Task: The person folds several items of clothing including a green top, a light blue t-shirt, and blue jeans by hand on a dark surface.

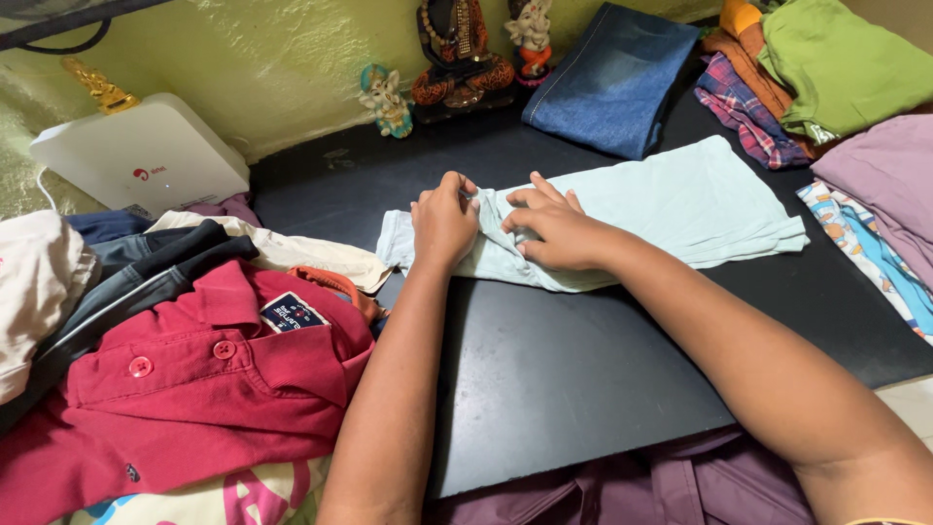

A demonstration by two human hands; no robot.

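A pale mint-green garment (680, 199) lies folded across a black tabletop (554, 369). My left hand (443, 219) pinches a fold of its cloth near the left end, fingers closed on the fabric. My right hand (554, 228) lies just beside it, palm down, pressing the bunched cloth with fingers bent. The two hands almost touch.
A red polo shirt (194, 389) tops a heap of clothes at left, beside a white box (146, 156). Folded blue jeans (612, 78), small figurines (457, 53), a green garment (841, 63), a plaid shirt (748, 112) and a mauve cloth (884, 180) ring the back and right.
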